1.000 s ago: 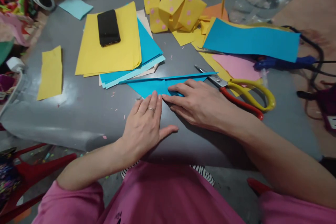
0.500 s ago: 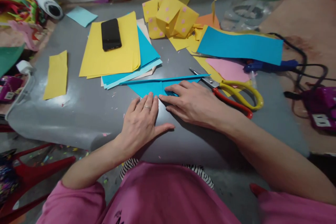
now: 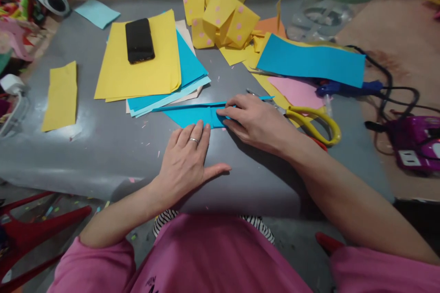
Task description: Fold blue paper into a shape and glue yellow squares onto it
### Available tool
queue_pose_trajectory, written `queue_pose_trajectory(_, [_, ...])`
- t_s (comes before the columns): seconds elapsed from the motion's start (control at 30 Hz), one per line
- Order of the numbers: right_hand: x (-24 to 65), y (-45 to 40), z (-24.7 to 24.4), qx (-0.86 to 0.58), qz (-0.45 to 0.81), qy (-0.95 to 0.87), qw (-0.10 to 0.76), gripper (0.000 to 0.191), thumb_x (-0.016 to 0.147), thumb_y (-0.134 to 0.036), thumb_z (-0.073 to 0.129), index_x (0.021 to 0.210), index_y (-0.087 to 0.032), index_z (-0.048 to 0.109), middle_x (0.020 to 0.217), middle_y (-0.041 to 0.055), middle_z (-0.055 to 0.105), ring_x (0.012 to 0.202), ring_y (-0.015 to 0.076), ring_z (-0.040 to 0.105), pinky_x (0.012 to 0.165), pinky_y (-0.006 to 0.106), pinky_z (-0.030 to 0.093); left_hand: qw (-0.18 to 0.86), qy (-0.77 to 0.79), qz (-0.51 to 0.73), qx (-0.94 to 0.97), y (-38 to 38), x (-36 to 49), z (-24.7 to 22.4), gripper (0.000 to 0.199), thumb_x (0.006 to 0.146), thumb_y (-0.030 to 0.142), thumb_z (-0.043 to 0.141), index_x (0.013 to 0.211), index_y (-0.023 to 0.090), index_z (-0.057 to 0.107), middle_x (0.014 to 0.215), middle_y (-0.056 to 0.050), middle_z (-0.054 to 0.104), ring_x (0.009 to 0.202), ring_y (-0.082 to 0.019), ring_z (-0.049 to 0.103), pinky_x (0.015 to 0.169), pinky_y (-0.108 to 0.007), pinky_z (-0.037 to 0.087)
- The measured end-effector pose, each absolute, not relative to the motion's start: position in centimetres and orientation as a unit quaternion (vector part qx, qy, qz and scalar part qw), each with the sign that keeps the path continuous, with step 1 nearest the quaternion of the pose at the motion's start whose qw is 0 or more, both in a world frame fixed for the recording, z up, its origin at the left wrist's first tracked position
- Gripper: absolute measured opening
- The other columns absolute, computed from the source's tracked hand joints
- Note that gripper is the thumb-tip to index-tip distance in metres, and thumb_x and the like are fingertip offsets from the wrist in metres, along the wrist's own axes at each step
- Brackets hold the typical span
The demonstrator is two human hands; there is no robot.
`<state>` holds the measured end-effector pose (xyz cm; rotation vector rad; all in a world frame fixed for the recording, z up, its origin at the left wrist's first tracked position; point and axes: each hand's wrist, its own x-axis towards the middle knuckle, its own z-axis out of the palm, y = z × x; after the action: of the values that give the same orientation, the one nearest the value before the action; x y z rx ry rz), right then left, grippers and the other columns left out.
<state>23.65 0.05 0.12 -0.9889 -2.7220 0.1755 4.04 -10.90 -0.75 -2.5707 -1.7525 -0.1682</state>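
A folded blue paper (image 3: 192, 116) lies on the grey table cover (image 3: 137, 155), with a narrow raised strip along its far edge. My left hand (image 3: 187, 155) rests flat, its fingertips on the near edge of the paper and its thumb stretched to the right. A ring shows on one finger. My right hand (image 3: 257, 121) lies over the paper's right part, fingers bent and fingertips touching it; whether they pinch the paper is not clear. Scissors (image 3: 318, 121) with yellow and red handles lie just right of it, partly hidden by the hand and forearm.
A black phone (image 3: 140, 41) lies on yellow sheets (image 3: 106, 73) at the back left. Behind the hands stands a yellow dotted paper shape (image 3: 220, 13). At right are a blue strip (image 3: 309, 61), a blue glue gun (image 3: 347, 88), a clear container (image 3: 319, 16) and cables.
My right hand has slid a little to the right along the blue paper, uncovering more of its middle. My left hand stays nearly in place. The view has shifted slightly.
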Motion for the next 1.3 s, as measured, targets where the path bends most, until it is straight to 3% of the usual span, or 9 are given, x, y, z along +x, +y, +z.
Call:
queue_pose_trajectory(0.27, [23.5, -0.3, 0.6, -0.348, 0.039, -0.933, 0.088, 0.036, 0.103, -0.027, 0.043, 0.122, -0.018, 0.072, 0.114, 0.0153, 0.069, 0.093, 0.026, 0.058, 0.076, 0.037, 0.04, -0.011, -0.553, -0.014, -0.833, -10.2, 4.2, 0.0, 0.096, 0.089, 0.084, 0.029, 0.157, 0.019, 0.043, 0.148, -0.02, 0.056, 0.126, -0.036, 0.053, 0.105, -0.049, 0.041])
queue_pose_trajectory(0.5, [23.6, -0.6, 0.4, -0.354, 0.009, -0.932, 0.075, 0.034, 0.103, -0.029, 0.043, 0.119, -0.022, 0.072, 0.115, 0.0123, 0.069, 0.092, 0.0249, 0.057, 0.075, 0.035, 0.037, -0.018, -0.553, 0.0, -0.833, -10.0, 4.4, 0.3, 0.098, 0.089, 0.084, 0.031, 0.156, 0.015, 0.043, 0.147, -0.021, 0.055, 0.123, -0.037, 0.052, 0.103, -0.049, 0.04])
queue_pose_trajectory(0.67, [23.0, -1.0, 0.8, -0.35, 0.008, -0.935, 0.048, 0.04, 0.102, -0.026, 0.045, 0.137, -0.027, 0.063, 0.12, 0.0136, 0.068, 0.095, 0.0262, 0.055, 0.071, 0.035, 0.033, -0.016, -0.551, 0.01, -0.835, -10.0, 4.7, 0.7, 0.099, 0.089, 0.084, 0.031, 0.154, 0.011, 0.046, 0.146, -0.023, 0.056, 0.122, -0.037, 0.055, 0.103, -0.049, 0.04])
queue_pose_trajectory(0.77, [22.4, -1.2, 1.3, -0.352, 0.004, -0.936, 0.02, 0.04, 0.102, -0.026, 0.045, 0.139, -0.03, 0.062, 0.122, 0.0146, 0.066, 0.098, 0.0271, 0.054, 0.071, 0.036, 0.031, -0.004, -0.548, 0.018, -0.836, -9.9, 4.8, 1.0, 0.1, 0.089, 0.083, 0.031, 0.153, 0.009, 0.047, 0.147, -0.024, 0.056, 0.123, -0.038, 0.056, 0.104, -0.049, 0.04])
queue_pose_trajectory(1.1, [22.0, -1.2, 1.2, -0.372, -0.005, -0.928, 0.011, 0.038, 0.103, -0.028, 0.046, 0.136, -0.035, 0.063, 0.125, 0.0123, 0.064, 0.103, 0.0266, 0.054, 0.068, 0.034, 0.029, 0.02, -0.587, -0.022, -0.809, -11.6, 5.1, -0.1, 0.091, 0.092, 0.079, 0.038, 0.151, 0.01, 0.05, 0.156, -0.021, 0.05, 0.141, -0.037, 0.051, 0.117, -0.051, 0.038])
queue_pose_trajectory(1.3, [22.1, -0.9, 1.0, -0.366, 0.008, -0.931, 0.006, 0.04, 0.103, -0.03, 0.047, 0.139, -0.034, 0.062, 0.128, 0.0134, 0.062, 0.101, 0.0268, 0.052, 0.072, 0.034, 0.031, 0.015, -0.582, -0.008, -0.813, -11.9, 3.1, 0.1, 0.075, 0.103, 0.064, 0.032, 0.151, 0.009, 0.049, 0.158, -0.018, 0.047, 0.145, -0.031, 0.049, 0.119, -0.046, 0.039])
